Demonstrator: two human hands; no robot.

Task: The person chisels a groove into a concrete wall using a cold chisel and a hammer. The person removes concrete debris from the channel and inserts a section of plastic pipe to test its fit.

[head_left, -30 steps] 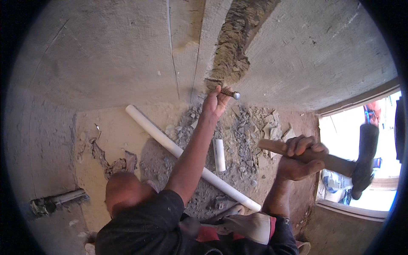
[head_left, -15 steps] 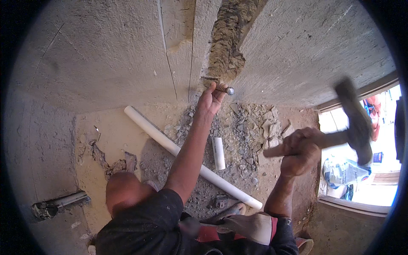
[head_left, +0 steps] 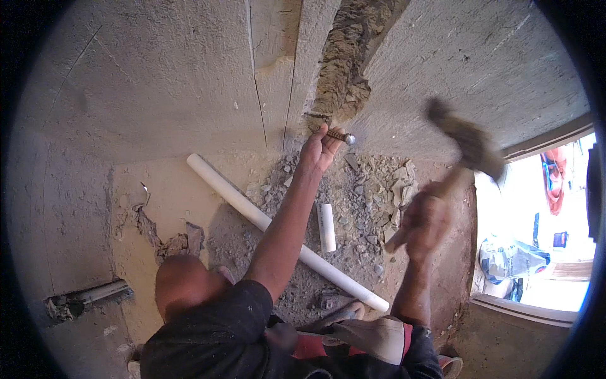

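Observation:
My left hand [head_left: 317, 153] is closed round a steel chisel [head_left: 341, 136] at the foot of a rough channel [head_left: 344, 69] cut into the plastered wall. The chisel's round, shiny struck end points right, toward the hammer; its tip is hidden at the channel's lower end. On the right, my right hand [head_left: 427, 222] grips the wooden handle of a hammer [head_left: 468, 140], raised clear of the chisel. The hand and the hammer head are smeared by motion.
Broken plaster and rubble [head_left: 363, 189] cover the floor below the channel. A long white pipe [head_left: 237, 199] lies slantwise under my left arm, beside a short pipe piece [head_left: 326, 228]. At right is a bright opening with a plastic bag [head_left: 512, 259] beyond its sill [head_left: 527, 309].
My right hand has swung the hammer leftward, closer to the chisel, and the hammer has tilted. My left hand stays at the channel's foot with the chisel. The view has shifted slightly.

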